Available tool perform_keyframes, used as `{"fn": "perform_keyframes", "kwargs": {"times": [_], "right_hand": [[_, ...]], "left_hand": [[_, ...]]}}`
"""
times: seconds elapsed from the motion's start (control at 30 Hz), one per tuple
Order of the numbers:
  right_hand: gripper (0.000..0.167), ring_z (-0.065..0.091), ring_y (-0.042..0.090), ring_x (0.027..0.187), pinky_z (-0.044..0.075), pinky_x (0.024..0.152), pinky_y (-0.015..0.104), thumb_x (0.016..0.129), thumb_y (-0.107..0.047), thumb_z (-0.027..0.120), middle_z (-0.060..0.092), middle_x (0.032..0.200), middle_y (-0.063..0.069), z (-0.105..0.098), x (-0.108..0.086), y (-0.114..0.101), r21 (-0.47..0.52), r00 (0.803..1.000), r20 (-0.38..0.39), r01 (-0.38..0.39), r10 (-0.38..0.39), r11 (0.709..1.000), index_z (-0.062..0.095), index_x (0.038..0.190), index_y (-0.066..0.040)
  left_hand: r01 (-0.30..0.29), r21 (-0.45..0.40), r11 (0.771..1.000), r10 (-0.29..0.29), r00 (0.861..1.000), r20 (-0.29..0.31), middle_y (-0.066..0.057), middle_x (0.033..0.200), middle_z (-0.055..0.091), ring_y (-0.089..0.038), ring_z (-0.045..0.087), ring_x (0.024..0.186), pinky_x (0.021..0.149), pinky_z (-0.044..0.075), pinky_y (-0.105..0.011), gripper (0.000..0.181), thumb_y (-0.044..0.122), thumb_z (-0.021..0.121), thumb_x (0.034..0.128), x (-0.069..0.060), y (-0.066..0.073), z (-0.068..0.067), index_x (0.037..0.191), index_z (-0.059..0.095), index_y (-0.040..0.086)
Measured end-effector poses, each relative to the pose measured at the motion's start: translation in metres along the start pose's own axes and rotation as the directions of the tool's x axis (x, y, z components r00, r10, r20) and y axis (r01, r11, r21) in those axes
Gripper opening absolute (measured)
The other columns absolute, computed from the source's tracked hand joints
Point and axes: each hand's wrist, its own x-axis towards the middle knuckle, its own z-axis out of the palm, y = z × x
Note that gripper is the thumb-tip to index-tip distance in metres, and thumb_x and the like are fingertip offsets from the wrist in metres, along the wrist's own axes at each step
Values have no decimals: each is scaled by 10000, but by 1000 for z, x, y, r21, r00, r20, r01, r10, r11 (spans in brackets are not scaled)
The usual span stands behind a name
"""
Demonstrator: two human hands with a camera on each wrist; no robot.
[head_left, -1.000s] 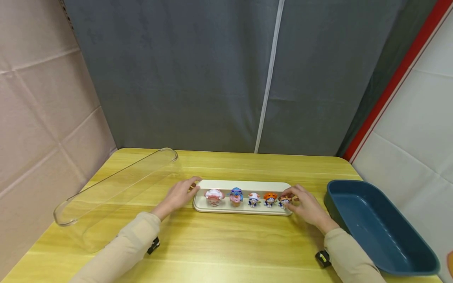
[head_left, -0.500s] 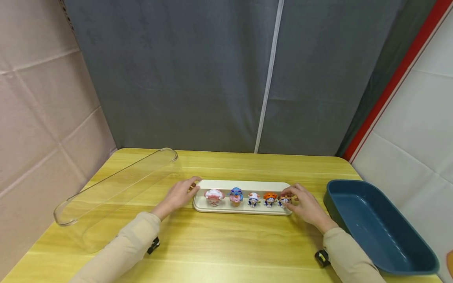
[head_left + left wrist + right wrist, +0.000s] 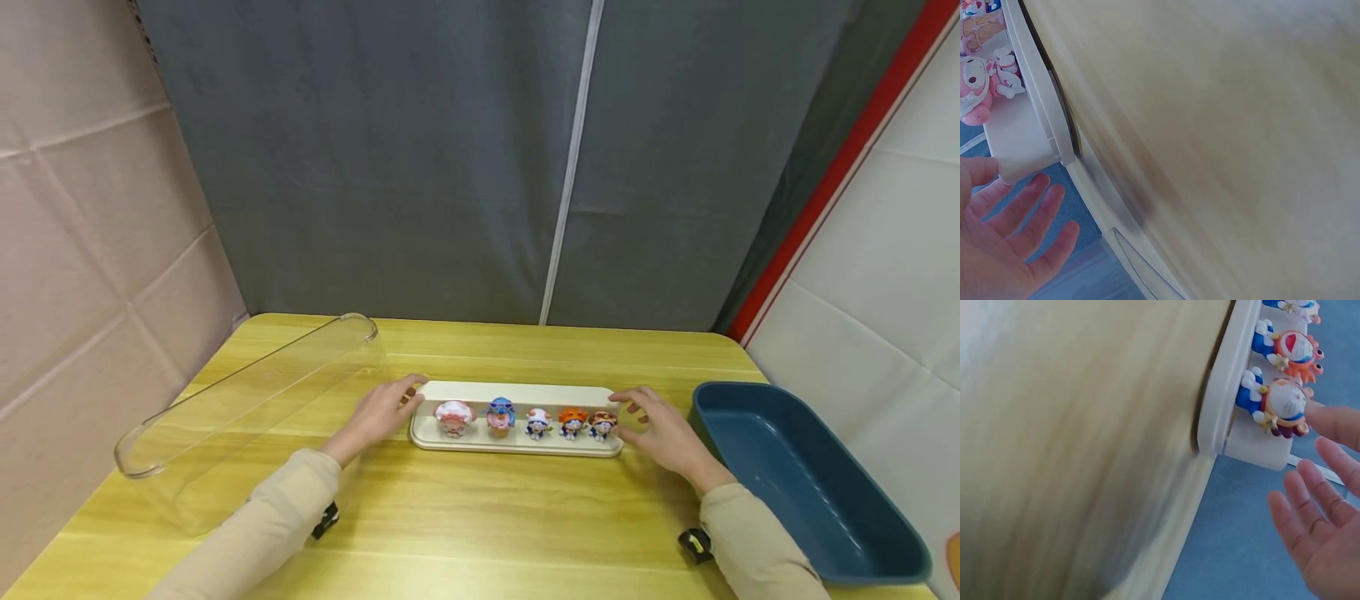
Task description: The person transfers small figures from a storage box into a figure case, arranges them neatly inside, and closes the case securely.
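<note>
A long white two-step display stand (image 3: 517, 392) lies on the table in the head view. Along its lower step stand a pink figurine with a white top (image 3: 453, 418), a blue-hatted figurine (image 3: 500, 417), a white-hatted figurine (image 3: 537, 423), an orange-hatted figurine (image 3: 572, 422) and a brown-hatted figurine (image 3: 602, 425). My left hand (image 3: 381, 412) touches the stand's left end, thumb and index at its edge, other fingers loosely spread in the left wrist view. My right hand (image 3: 663, 435) is beside the right end, fingers parted and holding nothing, its fingertips close to the brown-hatted figurine.
A clear plastic cover (image 3: 255, 408) lies slantwise on the table's left. To the right is a deep blue bin (image 3: 810, 483). The wooden table (image 3: 510, 525) ends at a grey curtain (image 3: 375, 167) behind.
My right hand has let go of the brown-hatted figurine and drawn back slightly to the right, its fingers opening. The figurine stays upright on the stand. My left hand has not moved.
</note>
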Motion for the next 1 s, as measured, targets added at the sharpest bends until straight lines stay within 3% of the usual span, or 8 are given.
{"fn": "perform_keyframes", "kwargs": {"times": [0.3,0.53,0.7,1.0], "right_hand": [[470,518,313,908,441,702,449,753,-213,706,522,1064,145,-3,-5,8,-65,995,43,-83,86,994,524,1139,-17],[501,521,323,899,437,717,459,738,-233,718,535,1040,166,-4,-5,10,-64,994,33,-105,107,992,515,1119,20],[467,522,330,901,440,723,454,733,-254,718,551,1017,160,-2,-7,13,-84,987,98,-116,124,990,544,1066,24],[398,537,303,847,438,698,437,710,-277,729,571,926,124,3,-7,13,-111,975,170,-124,142,986,564,960,-15]], "left_hand": [[-2,-16,1000,2,1000,-19,-84,1003,614,-231,570,899,737,454,-414,305,213,519,901,-1,-2,2,1195,529,128],[15,-50,999,-17,999,-29,-73,1008,607,-218,572,879,717,456,-395,365,239,508,905,-4,-3,-1,1251,489,121],[2,-74,997,-5,999,-50,-77,1028,597,-230,568,904,725,455,-410,392,265,493,912,-8,-2,-11,1272,461,111],[-97,-56,994,87,985,-150,-90,1048,603,-250,569,912,739,451,-426,382,314,479,913,-16,17,-38,1227,507,98]]}}
